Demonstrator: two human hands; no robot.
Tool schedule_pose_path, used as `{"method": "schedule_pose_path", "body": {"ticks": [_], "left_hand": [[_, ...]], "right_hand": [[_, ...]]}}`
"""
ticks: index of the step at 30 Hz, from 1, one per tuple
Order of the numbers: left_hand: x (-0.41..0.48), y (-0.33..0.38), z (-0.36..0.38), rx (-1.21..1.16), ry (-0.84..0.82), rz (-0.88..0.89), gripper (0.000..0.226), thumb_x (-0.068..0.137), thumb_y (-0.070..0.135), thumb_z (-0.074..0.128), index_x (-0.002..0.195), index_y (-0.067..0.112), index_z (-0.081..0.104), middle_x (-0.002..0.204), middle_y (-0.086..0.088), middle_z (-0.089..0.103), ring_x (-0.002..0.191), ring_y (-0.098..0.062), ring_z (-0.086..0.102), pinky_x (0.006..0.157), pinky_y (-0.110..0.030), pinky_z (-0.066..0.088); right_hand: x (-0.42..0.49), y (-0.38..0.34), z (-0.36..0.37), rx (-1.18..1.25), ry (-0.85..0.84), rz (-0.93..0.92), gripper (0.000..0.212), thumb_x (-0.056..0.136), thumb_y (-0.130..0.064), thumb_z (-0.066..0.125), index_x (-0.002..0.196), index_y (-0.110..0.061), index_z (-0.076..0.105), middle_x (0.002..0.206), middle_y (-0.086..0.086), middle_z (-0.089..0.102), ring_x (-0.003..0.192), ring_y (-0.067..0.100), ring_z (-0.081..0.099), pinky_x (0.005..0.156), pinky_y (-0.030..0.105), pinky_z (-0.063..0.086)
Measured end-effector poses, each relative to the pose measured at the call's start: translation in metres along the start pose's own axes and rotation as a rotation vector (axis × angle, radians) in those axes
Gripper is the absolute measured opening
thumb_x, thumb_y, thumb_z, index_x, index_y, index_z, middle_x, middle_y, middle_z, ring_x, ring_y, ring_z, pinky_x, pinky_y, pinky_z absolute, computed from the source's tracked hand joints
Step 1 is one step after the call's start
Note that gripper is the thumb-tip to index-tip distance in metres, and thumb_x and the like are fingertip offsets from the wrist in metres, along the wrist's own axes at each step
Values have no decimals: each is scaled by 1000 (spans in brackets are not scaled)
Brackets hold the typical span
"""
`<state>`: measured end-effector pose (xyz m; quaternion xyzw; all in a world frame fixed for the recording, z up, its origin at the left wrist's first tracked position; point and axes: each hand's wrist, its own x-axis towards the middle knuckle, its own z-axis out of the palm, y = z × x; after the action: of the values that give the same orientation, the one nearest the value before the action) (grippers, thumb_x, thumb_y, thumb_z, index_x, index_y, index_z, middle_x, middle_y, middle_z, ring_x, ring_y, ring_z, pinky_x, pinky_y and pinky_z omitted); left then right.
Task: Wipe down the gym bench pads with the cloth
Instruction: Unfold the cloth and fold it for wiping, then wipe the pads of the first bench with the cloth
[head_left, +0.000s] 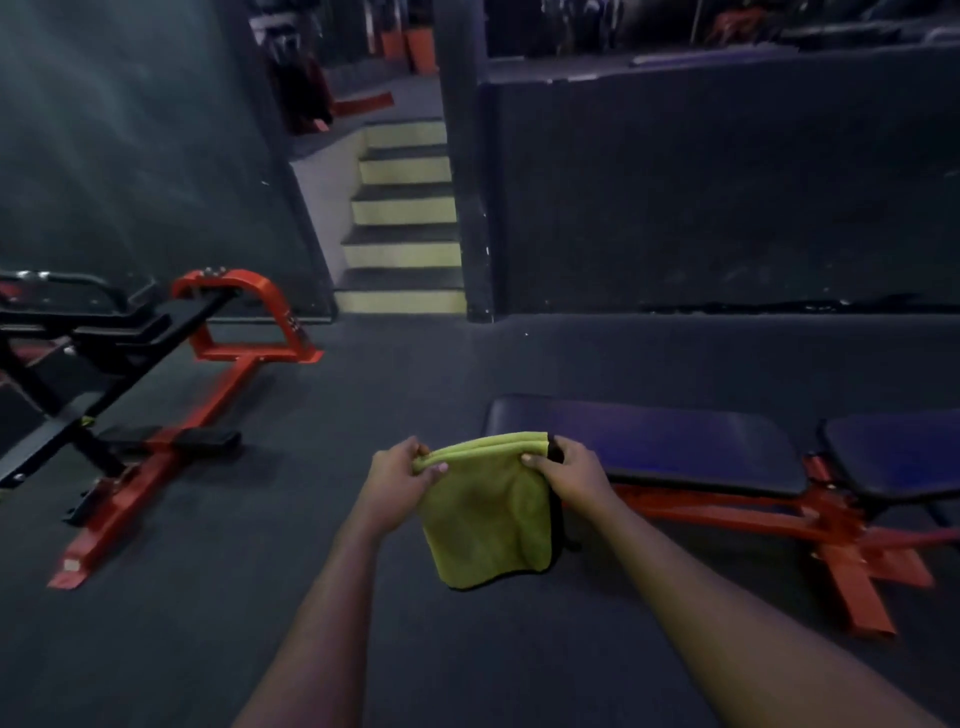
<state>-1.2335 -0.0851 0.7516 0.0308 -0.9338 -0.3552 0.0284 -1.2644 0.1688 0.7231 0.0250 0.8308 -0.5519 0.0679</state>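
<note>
A: How do the hands hold it?

B: The left hand (400, 473) and the right hand (571, 473) each pinch one top corner of the cloth (488, 509), with the thumb on the near side and the fingers curled behind. It is yellow-green with a black border, folded in layers, and it hangs down flat between them. Its lower edge hangs free.

A: And the bench?

B: The long pad (675, 447) lies at 3 o'clock from the cloth, just beside the right hand. Its rounded left end comes up behind the top of the cloth. I cannot tell if they touch. The second pad (893, 457) is further to 3 o'clock, after a narrow gap. Both sit on a red frame (852, 551).

A: Where is there room to move?

B: A wide strip of dark floor (363, 395) runs toward 12 o'clock up to the stairs (405, 218). A red and black machine (156, 364) closes it at 9 o'clock, and a pillar (467, 156) with a low wall (727, 182) stands behind the bench.

A: What is not clear?

B: The right border of the picture cuts off the second pad, and the left border cuts off the machine. The room above the stairs is dark and blurred. The fingers behind the cloth are hidden.
</note>
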Motion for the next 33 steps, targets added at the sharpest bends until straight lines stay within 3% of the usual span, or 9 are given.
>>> {"method": "schedule_pose_path", "body": {"ticks": [3, 8, 17, 19, 21, 24, 26, 29, 33], "left_hand": [[83, -21, 11, 18, -109, -8, 20, 87, 30, 73, 90, 15, 61, 74, -4, 64, 66, -13, 57, 49, -12, 38], [199, -47, 42, 44, -248, -5, 20, 88, 29, 72, 94, 14, 61, 72, 1, 60, 62, -6, 53, 48, -12, 37], [382, -141, 187, 78, -547, 22, 22, 92, 26, 68, 104, 8, 66, 87, -7, 66, 78, -17, 60, 60, -21, 36], [423, -163, 224, 102, -587, 79, 17, 93, 19, 66, 103, 5, 67, 92, -12, 69, 82, -23, 63, 64, -24, 35], [461, -186, 257, 106, -622, 143, 18, 95, 12, 58, 108, 5, 67, 102, -16, 70, 94, -31, 65, 71, -30, 39], [515, -222, 305, 92, -628, 201, 28, 97, 6, 46, 119, 4, 64, 117, -19, 66, 109, -34, 62, 86, -31, 42], [539, -241, 326, 37, -628, 189, 34, 103, 9, 44, 133, 6, 57, 134, -15, 60, 124, -29, 56, 100, -31, 41], [559, -259, 352, -105, -680, 189, 44, 106, 21, 40, 149, 12, 43, 154, -5, 41, 142, -18, 37, 118, -32, 29], [575, -279, 371, -362, -655, 70, 37, 106, 26, 40, 138, 19, 56, 142, 0, 56, 134, -15, 50, 112, -34, 39]], "right_hand": [[66, 1, 17, 51, 54, 93, 23, 89, -27, 77, 111, -21, 70, 100, -7, 70, 91, 9, 65, 71, 16, 49], [157, 31, 43, 55, 157, 225, 19, 88, -33, 77, 100, -27, 63, 101, -6, 70, 97, 15, 67, 91, 41, 57], [314, 138, 103, -143, 495, 323, 52, 84, -20, 80, 99, -27, 31, 85, -3, 54, 78, 28, 62, 62, 35, 41], [347, 163, 120, -257, 549, 307, 48, 82, -19, 79, 103, -26, 37, 97, 2, 56, 87, 32, 61, 66, 36, 41], [376, 190, 140, -464, 561, 313, 55, 77, -30, 79, 122, -26, 47, 129, 8, 52, 115, 36, 55, 81, 43, 44], [409, 235, 183, -730, 309, 378, 85, 79, -75, 57, 153, -42, 30, 169, 4, 13, 153, 34, 18, 107, 63, 30], [413, 258, 211, -813, 157, 376, 90, 81, -90, 33, 158, -50, 9, 171, -1, -11, 157, 33, -5, 113, 72, 15], [410, 272, 238, -886, 215, 390, 85, 86, -88, 27, 158, -50, 3, 171, -3, -12, 156, 34, -9, 113, 76, 8], [477, 266, 243, -897, 247, 322, 68, 96, -75, 26, 157, -54, 3, 171, -1, -9, 156, 38, -9, 111, 78, 4]]}}
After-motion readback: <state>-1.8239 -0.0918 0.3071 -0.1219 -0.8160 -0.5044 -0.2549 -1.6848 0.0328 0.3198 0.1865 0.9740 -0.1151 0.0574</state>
